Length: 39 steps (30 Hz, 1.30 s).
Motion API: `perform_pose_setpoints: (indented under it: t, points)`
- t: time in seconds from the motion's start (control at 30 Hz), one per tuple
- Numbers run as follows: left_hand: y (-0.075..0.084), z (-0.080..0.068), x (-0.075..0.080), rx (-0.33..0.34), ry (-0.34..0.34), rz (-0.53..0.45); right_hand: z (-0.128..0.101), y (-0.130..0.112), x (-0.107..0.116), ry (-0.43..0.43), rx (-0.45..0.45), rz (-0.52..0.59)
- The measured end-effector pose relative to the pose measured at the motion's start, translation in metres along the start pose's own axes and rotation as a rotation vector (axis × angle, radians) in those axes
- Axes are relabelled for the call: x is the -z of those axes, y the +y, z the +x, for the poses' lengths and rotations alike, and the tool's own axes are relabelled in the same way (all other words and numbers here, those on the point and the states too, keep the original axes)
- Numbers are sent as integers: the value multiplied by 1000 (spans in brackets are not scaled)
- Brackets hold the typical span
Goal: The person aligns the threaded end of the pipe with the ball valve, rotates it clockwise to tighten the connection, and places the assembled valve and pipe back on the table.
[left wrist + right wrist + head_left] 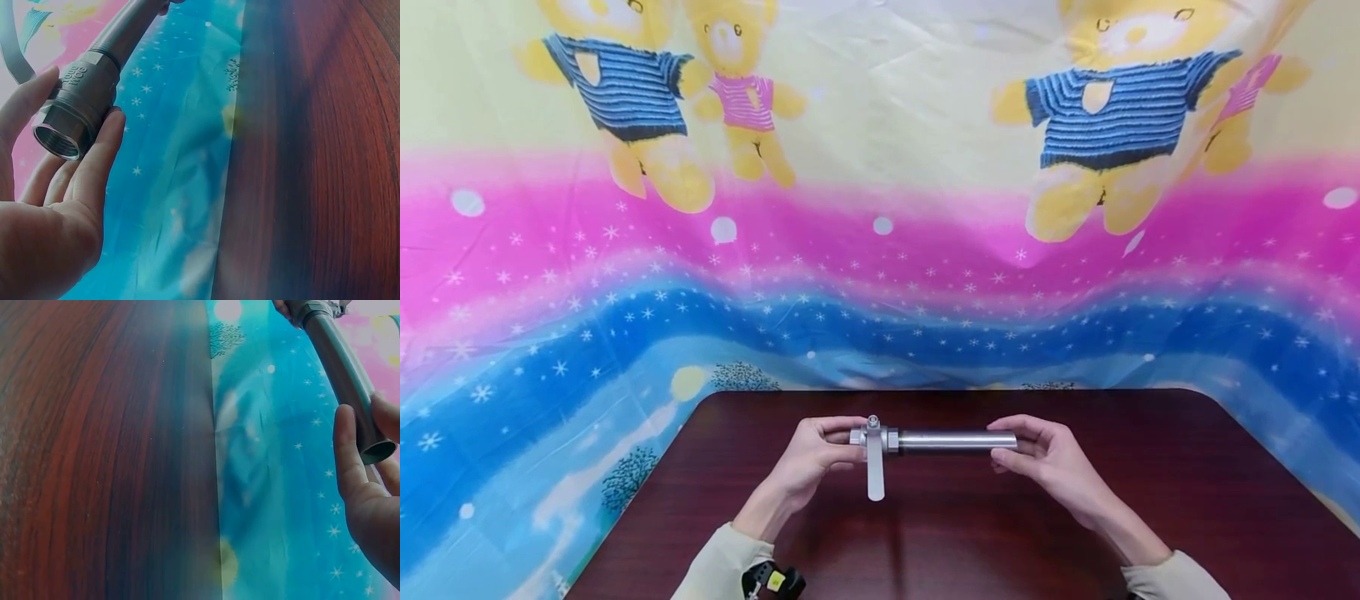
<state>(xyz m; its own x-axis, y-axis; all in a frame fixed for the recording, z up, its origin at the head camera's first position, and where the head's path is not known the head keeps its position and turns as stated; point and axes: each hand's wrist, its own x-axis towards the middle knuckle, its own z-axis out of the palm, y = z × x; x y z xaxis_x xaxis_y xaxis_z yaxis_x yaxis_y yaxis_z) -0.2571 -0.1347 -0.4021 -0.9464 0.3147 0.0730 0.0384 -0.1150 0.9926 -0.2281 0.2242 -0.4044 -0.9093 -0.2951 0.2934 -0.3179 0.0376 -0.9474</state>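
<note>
Teddy-bear cloth (880, 279) fills the whole back of the scene past both hands, with a yellowish top, then a pink band, then blue with white snowflakes. Below the hands is a dark reddish-brown wood-grain surface (955, 533), rounded at the two far corners.

So the person's got one metal piece held up crosswise between both hands, just above that surface. At the left hand (805, 468) it's a valve (86, 90), gripped with the thumb on one side and fingers on the other. From the left wrist you can make out raised lettering on the body, plus an open end facing back toward the palm with what look like threads inside. A flat lever (876, 477) sits right beside the left hand's fingertips, sticking out square to the rest and toward the person.

Running from the valve over to the right hand (1054, 467) is a smooth, shiny pipe (951, 442). Right hand has it pinched near the far end, thumb and fingers on opposite sides, and the hollow opening sits close to that palm.

Both arms have pale sleeves (718, 567), and a black strap (784, 581) with a yellow patch is at the left wrist.
</note>
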Motion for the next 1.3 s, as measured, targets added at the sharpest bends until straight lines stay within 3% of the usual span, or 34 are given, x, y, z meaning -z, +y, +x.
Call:
perform_pose_setpoints:
  t: [0.3,0.5,0.87,1.1,1.3]
  points:
    - [-1,-1,2,-3,5,-4,1,0,0,-17,24,23]
    - [-1,-1,1,0,7,-5,2,1,1,7,-18,-31]
    - [-2,-1,1,-1,10,2,3,0,-1,-3,-17,-26]
    - [0,0,1,1,17,0,5,2,2,-25,19,24]
    - [1,-1,0,7,16,-7,5,3,4,-15,-24,-3]
